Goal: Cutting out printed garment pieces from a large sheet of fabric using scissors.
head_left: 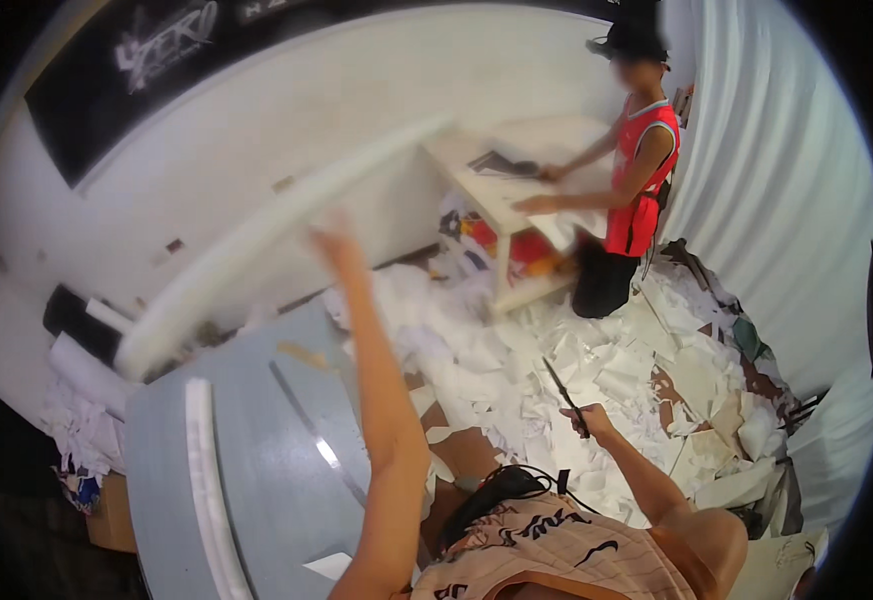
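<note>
My left hand is raised with the arm stretched forward, its fingers smeared by motion. Behind it a long white strip, also blurred, slants from the lower left up to the far table; whether the hand touches it I cannot tell. My right hand, lower down on the right, is closed on the black handle of a long, thin dark blade pointing up and left. A grey-blue table stands beside my left arm, bearing a narrow white roll, a metal ruler and a tan piece.
White paper scraps cover much of the floor ahead and to the right. A co-worker in a red vest is at a pale table, hands on its top. White draped cloth hangs at the right; a cardboard box stands at the left.
</note>
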A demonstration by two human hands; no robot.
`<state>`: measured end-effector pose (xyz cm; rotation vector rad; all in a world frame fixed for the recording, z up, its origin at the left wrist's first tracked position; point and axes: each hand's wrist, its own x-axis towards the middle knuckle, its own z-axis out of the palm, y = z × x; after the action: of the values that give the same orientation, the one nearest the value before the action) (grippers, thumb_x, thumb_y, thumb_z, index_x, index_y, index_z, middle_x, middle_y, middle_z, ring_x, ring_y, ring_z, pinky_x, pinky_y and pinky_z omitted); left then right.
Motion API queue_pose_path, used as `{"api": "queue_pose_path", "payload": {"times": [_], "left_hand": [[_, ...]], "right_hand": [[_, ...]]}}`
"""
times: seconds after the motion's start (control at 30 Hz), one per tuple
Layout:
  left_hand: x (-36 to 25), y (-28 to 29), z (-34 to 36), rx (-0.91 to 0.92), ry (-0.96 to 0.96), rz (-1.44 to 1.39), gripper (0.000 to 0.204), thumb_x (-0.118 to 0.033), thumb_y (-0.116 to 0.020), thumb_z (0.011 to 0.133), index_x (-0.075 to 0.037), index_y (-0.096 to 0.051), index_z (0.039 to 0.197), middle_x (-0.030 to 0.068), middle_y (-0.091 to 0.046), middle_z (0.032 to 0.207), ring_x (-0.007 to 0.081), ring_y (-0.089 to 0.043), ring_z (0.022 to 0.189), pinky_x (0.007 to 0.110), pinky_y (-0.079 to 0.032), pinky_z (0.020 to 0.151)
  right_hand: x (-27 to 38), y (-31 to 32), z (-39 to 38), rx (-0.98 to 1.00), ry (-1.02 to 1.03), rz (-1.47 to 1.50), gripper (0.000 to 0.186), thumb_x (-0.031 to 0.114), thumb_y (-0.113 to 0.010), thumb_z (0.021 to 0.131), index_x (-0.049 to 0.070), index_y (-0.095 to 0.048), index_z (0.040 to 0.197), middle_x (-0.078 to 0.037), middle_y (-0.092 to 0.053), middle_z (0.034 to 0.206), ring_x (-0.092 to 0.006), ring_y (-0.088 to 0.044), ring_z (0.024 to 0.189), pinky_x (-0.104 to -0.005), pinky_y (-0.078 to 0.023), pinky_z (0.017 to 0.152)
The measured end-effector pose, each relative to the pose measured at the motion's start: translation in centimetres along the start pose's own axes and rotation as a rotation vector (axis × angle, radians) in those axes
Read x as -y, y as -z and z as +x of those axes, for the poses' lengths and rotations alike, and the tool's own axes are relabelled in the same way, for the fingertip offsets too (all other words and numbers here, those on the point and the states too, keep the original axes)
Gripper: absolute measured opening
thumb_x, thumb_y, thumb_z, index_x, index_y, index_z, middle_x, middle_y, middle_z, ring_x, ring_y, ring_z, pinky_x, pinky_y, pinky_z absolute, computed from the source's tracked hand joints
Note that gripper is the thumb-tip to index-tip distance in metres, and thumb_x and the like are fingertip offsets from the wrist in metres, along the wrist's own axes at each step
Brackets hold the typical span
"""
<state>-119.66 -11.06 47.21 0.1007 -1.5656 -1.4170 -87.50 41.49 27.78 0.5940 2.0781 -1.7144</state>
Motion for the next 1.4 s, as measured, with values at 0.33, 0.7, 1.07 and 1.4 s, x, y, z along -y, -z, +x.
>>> {"api": "queue_pose_path", "payload": {"times": [0.33, 0.7, 1.07, 1.4], "left_hand": [[5.9, 17.2, -37.5, 0.469, 0.767, 0.114, 0.066, -0.03, -0.078, 0.091, 0.006, -0.052, 0.14, 0.0191, -0.059, 0.136, 0.0285, -0.059, 0.125, 0.036, -0.049, 0.1], [-2.2, 57.8, -52.9, -0.187, 0.79, 1.166, 0.057, -0.038, -0.078, 0.086, 0.0, -0.063, 0.126, 0.0257, -0.065, 0.118, 0.0417, -0.063, 0.108, 0.048, -0.052, 0.092], [-4.4, 56.0, -59.0, 0.138, 1.066, 1.508, 0.108, -0.079, -0.062, 0.08, -0.02, -0.025, 0.162, 0.0292, -0.012, 0.166, 0.0503, -0.013, 0.152, 0.074, -0.023, 0.111], [0.1, 53.0, -54.3, 0.097, 0.505, 1.508, 0.107, -0.063, -0.074, 0.075, -0.008, -0.032, 0.158, 0.0322, -0.017, 0.163, 0.0529, -0.012, 0.151, 0.068, -0.011, 0.118]], "right_hand": [[-4.0, -1.2, 4.0, -0.22, -0.095, 0.174, 0.034, 0.027, -0.084, 0.083, 0.008, -0.06, 0.067, -0.003, -0.057, 0.057, -0.0118, -0.05, 0.042, -0.028, -0.038, 0.039], [2.8, -24.3, 6.9, 0.399, 0.132, -0.439, 0.052, 0.043, -0.083, 0.083, 0.003, -0.062, 0.057, -0.004, -0.054, 0.05, -0.0124, -0.052, 0.042, -0.0289, -0.043, 0.044], [3.4, -31.9, -3.0, 0.71, 0.23, -0.514, 0.043, 0.037, -0.087, 0.082, 0.0, -0.068, 0.07, -0.003, -0.062, 0.059, -0.0088, -0.058, 0.049, -0.0277, -0.049, 0.049], [2.7, -33.4, -2.5, 0.596, 0.274, -0.634, 0.038, 0.032, -0.083, 0.085, 0.0, -0.066, 0.073, -0.005, -0.062, 0.062, -0.011, -0.057, 0.051, -0.0277, -0.044, 0.048]]}}
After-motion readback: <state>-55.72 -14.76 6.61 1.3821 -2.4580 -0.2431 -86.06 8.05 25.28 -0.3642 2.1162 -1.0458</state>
